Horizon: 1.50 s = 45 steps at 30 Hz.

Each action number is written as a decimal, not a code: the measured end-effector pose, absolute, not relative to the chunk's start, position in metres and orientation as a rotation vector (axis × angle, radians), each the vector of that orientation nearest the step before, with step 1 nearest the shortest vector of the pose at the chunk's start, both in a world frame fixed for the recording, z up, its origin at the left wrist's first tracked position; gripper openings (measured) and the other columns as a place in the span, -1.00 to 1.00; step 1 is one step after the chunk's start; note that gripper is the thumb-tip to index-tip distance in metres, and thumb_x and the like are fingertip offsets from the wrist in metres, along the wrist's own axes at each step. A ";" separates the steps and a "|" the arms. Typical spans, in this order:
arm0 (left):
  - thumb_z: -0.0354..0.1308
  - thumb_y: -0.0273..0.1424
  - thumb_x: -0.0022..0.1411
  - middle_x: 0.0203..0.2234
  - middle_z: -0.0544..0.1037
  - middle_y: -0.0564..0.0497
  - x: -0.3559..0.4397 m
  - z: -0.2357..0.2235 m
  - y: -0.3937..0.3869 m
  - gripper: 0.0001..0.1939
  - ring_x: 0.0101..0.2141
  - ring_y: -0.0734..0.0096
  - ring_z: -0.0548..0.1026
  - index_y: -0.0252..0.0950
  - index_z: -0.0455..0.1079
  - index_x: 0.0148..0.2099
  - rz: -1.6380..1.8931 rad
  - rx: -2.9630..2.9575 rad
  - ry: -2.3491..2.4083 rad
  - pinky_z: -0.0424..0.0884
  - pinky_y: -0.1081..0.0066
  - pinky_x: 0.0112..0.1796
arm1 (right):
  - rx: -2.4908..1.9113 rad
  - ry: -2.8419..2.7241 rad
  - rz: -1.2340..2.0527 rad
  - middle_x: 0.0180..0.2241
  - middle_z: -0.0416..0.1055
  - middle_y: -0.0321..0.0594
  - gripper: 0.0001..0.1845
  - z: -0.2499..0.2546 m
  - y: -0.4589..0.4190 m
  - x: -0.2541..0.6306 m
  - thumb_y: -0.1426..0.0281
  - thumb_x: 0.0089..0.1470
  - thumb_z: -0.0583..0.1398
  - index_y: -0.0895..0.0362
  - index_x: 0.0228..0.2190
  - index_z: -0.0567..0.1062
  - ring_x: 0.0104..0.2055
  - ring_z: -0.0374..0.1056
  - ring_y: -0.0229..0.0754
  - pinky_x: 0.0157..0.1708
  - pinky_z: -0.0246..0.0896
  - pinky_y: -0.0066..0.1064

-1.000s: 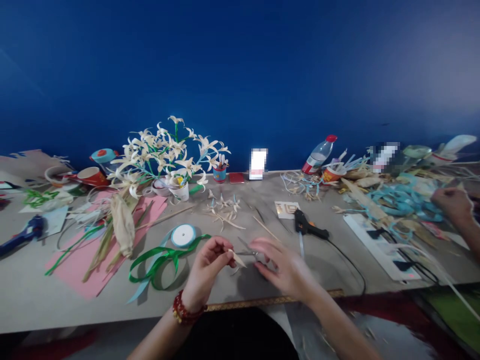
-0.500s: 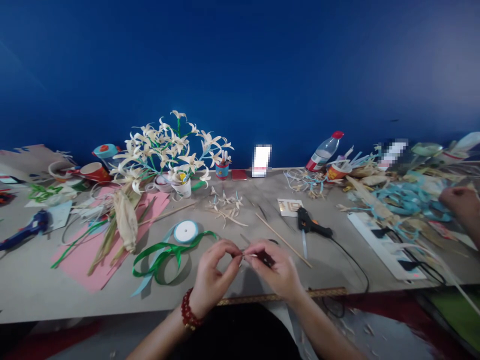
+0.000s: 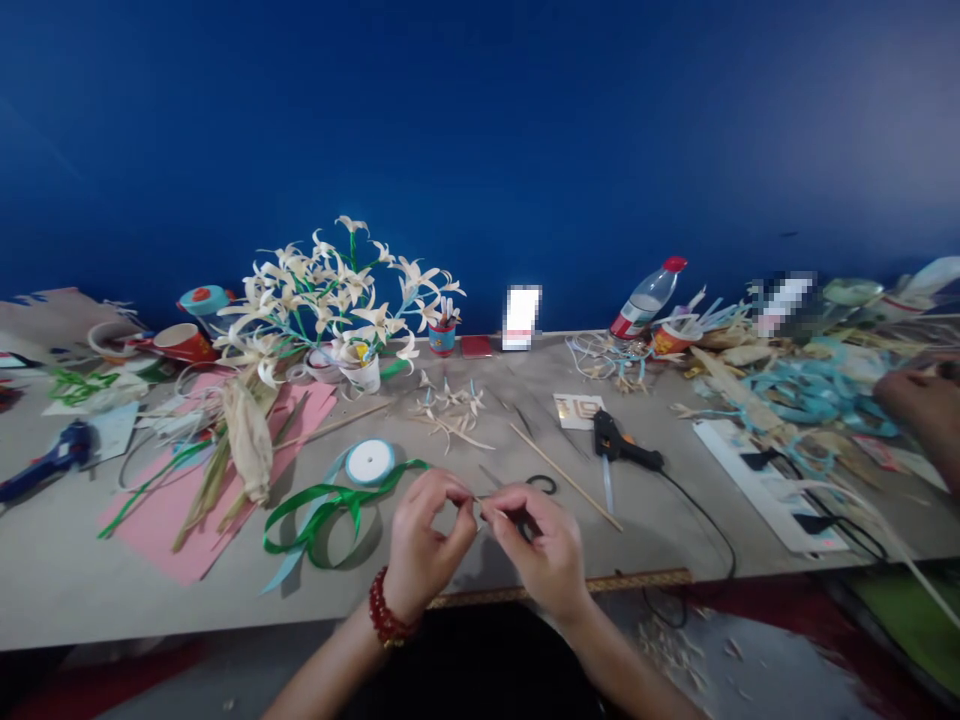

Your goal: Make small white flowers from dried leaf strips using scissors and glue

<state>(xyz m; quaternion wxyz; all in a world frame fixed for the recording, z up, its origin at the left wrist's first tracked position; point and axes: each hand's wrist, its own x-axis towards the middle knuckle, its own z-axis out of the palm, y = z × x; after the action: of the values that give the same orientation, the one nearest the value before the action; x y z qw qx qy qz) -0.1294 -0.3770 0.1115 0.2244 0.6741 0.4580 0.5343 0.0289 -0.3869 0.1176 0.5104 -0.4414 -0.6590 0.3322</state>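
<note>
My left hand (image 3: 429, 540) and my right hand (image 3: 541, 545) meet fingertip to fingertip just above the table's front part. Both are closed in a pinch on something thin and small, its kind too small to make out. Beyond them lie several pale husk flowers (image 3: 450, 405) with thin stems. Left of my left hand is a loop of green ribbon (image 3: 356, 505) beside a white ribbon spool (image 3: 370, 461). To the right of my right hand are a thin wooden stick (image 3: 566, 475) and a black ring (image 3: 541, 484).
A black glue gun (image 3: 626, 447) with a cord and a power strip (image 3: 765, 490) lie at right. Behind stand a cup of white flowers (image 3: 363, 372) and a tilted bottle (image 3: 646, 300). Pink paper (image 3: 172, 530) holds dry husks (image 3: 250, 440). Another person's hand (image 3: 916, 400) is at far right.
My fingertips have drawn slightly apart, and my right hand has shifted a little, showing more of the black ring. The view has moved slightly. The other person's hand has moved a little.
</note>
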 end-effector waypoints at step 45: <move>0.09 -0.48 0.24 -0.39 0.53 -0.03 -0.117 0.119 -0.389 -0.94 -0.30 0.29 0.49 -0.26 0.37 -0.27 1.367 1.749 1.151 0.40 0.35 -0.25 | -1.090 -1.398 0.875 -0.49 0.48 -0.26 -0.92 0.116 -0.392 0.029 0.42 0.12 0.24 0.10 -0.42 0.52 -0.49 0.39 -0.25 -0.52 0.31 -0.48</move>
<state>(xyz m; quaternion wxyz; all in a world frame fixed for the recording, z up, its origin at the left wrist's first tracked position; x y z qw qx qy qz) -0.1171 -0.3886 0.1194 0.3152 0.6638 0.4367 0.5189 0.0291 -0.3920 0.1162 0.5501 -0.4603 -0.5906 0.3697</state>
